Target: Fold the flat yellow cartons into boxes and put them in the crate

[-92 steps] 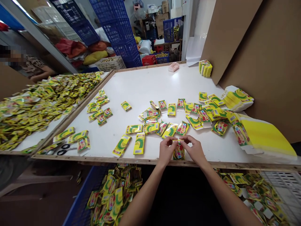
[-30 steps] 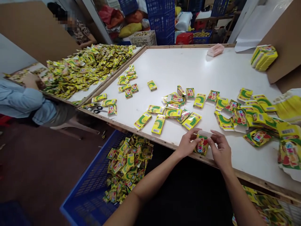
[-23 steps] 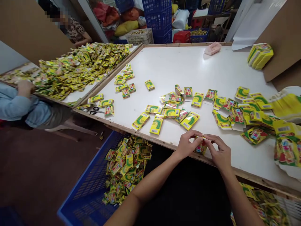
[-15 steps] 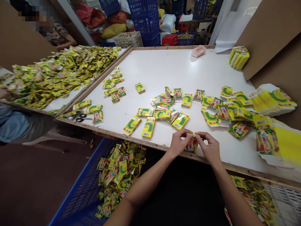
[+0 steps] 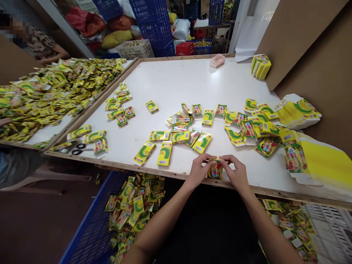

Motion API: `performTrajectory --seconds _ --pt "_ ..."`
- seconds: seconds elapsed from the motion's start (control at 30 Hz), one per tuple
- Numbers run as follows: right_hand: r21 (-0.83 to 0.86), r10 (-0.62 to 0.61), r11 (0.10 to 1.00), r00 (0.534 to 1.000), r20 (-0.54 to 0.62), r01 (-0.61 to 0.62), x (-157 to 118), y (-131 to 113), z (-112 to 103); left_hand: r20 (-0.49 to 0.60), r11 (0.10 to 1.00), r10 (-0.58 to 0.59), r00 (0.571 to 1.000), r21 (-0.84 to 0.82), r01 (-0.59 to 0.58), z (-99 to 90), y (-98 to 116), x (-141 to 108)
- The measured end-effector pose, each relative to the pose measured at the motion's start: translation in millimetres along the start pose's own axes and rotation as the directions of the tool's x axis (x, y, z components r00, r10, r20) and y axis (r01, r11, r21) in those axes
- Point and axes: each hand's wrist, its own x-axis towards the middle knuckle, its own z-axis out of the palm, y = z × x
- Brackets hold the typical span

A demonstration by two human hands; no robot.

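At the table's front edge, a small yellow and green box (image 5: 215, 171) stands upright between my hands, its red fruit picture showing. My left hand (image 5: 200, 169) pinches its upper left corner, and my right hand (image 5: 234, 171) has the upper right corner between thumb and fingers. Both thumbs meet the box near its top edge. Just beyond the hands lies a yellow box with a banana picture (image 5: 202, 142). More small boxes are scattered past it, some with open flaps.
Flat yellow cartons (image 5: 324, 156) lie at the right. Scissors (image 5: 79, 149) rest near the front left edge. A heap of packets (image 5: 68, 88) covers the left table, with a person behind it. Below, a blue crate (image 5: 89, 216) holds packets.
The view has shifted, so the table items appear farther left. Both hands keep hold of the same box, with its top now looking more closed and flat.
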Motion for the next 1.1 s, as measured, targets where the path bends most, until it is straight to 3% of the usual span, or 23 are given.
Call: performTrajectory --seconds 0.13,0.23,0.3,0.37,0.47,0.57,0.67,0.8,0.9,0.97,1.03,1.1 --pt "0.013 -0.091 0.996 0.996 -0.022 0.091 -6.4 0.5 4.8 0.027 0.999 0.032 0.999 0.011 -0.032 0.1 0.5 -5.7" --pt "0.036 -0.084 0.996 0.996 -0.015 0.084 3.8 -4.4 10.3 -0.087 0.987 0.113 0.99 0.121 -0.102 -18.2 10.0 -17.5" --pt "0.021 -0.042 0.999 0.998 -0.044 0.043 17.4 -5.9 16.2 -0.218 0.963 0.162 0.962 0.248 -0.106 -49.5 22.6 -35.0" --pt "-0.014 0.001 1.0 0.998 -0.056 -0.002 33.2 -5.2 25.4 -0.329 0.915 0.183 0.927 0.401 -0.038 -93.0 38.6 -60.0" --pt "-0.055 -0.003 0.998 0.999 0.043 0.005 52.4 -6.2 49.1 -0.35 0.731 0.196 0.916 0.675 0.101 -157.5 61.4 -102.4" --pt "-0.029 -0.093 0.995 0.976 0.196 0.1 59.1 -17.8 88.7 -0.411 0.559 0.249 0.877 0.801 0.216 -190.1 68.6 -130.2" --pt "0.001 -0.098 0.995 0.942 0.322 0.103 54.3 -35.0 137.7 -0.461 0.564 0.245 0.853 0.783 0.261 -183.7 52.1 -124.2" --pt "0.003 -0.015 1.0 0.924 0.383 0.015 40.4 -44.5 179.7 -0.417 0.645 0.151 0.896 0.729 0.231 -151.1 12.8 -69.9" --pt "0.02 -0.02 1.0 0.921 0.389 0.013 32.1 -36.0 174.8 -0.422 0.635 0.122 0.899 0.729 0.256 -136.0 -5.6 -30.2" --pt "0.047 0.005 0.999 0.936 0.353 -0.023 28.7 -26.7 159.7 -0.446 0.726 0.093 0.89 0.642 0.245 -129.6 -9.9 -17.7" --pt "0.132 0.043 0.988 0.955 0.293 -0.085 26.2 -17.9 142.3 -0.425 0.887 0.008 0.905 0.421 0.19 -121.3 -11.1 -15.2" --pt "0.263 0.073 0.955 0.97 0.234 -0.135 24.0 -11.5 126.3 -0.327 0.979 -0.085 0.941 0.146 0.139 -108.4 -11.6 -16.9"
